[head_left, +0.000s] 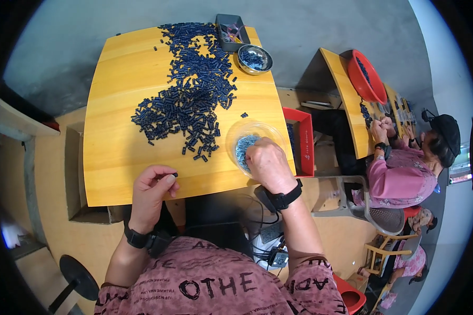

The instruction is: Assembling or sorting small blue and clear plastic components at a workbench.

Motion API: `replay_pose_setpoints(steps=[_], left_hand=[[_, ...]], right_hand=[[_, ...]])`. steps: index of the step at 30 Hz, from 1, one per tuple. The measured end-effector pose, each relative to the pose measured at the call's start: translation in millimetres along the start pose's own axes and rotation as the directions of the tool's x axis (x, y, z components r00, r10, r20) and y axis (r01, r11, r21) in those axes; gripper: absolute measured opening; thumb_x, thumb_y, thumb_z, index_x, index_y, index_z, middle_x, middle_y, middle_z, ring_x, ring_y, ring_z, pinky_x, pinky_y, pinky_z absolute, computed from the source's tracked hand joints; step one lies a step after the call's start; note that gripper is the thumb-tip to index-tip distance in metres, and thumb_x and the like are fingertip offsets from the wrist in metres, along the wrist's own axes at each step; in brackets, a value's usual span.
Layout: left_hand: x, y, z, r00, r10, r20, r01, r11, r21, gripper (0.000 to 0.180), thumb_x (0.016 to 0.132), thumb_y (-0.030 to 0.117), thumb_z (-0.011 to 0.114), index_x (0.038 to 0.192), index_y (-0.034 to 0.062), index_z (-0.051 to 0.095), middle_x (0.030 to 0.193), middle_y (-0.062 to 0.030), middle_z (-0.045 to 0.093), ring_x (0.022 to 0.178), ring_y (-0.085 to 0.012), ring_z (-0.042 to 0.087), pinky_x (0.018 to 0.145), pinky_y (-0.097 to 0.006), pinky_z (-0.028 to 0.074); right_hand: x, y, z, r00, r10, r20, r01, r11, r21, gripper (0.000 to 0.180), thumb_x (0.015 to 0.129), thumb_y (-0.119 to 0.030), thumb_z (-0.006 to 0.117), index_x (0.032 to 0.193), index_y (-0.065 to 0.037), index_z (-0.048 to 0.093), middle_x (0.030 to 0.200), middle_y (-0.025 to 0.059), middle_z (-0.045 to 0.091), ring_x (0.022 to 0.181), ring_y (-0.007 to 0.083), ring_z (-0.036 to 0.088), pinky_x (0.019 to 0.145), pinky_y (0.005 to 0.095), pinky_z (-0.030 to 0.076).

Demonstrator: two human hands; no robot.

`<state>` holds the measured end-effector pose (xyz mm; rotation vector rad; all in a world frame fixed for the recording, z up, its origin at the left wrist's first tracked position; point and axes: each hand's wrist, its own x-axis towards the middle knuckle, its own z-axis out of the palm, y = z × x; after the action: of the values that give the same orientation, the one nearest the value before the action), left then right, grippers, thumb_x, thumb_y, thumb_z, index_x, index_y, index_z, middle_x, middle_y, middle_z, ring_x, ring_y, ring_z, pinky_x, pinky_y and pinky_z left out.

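Observation:
Near the front edge of the yellow wooden table [118,152], my left hand [148,193] pinches a small black plastic piece [175,175] between thumb and fingertips. My right hand [270,164] is curled over a clear round tub [276,132] at the front right. Its fingertips reach down to the small silvery metal parts [243,147] inside; whatever they grip is hidden. A wide heap of small black rectangular pieces [186,107] spreads from the table's far edge toward my hands. One dark piece [244,114] lies apart, just beyond the tub.
At the far right stand a metal bowl [268,59] of dark parts and a grey bin [224,22] with tools. A red crate [307,144] adjoins the table's right side. Farther right, a person [399,181] works at another table with a red basin [356,86]. Cables [255,226] hang below.

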<state>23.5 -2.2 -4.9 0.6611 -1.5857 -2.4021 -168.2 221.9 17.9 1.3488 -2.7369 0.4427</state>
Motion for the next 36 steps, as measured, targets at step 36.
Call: replay_pose_setpoints(steps=[36], left_hand=[[-5, 4, 0, 0.983, 0.051, 0.175, 0.003, 0.954, -0.298, 0.012, 0.097, 0.004, 0.059, 0.109, 0.0011, 0.061, 0.09, -0.009, 0.067, 0.08, -0.0159, 0.065, 0.072, -0.03, 0.055]], right_hand=[[9, 0, -29, 0.968, 0.223, 0.115, -0.249, 0.903, 0.349, 0.007, 0.073, 0.002, 0.07, 0.079, 0.0, 0.067, 0.079, 0.0139, 0.069, 0.077, 0.0216, 0.07, 0.069, 0.0299, 0.054]])
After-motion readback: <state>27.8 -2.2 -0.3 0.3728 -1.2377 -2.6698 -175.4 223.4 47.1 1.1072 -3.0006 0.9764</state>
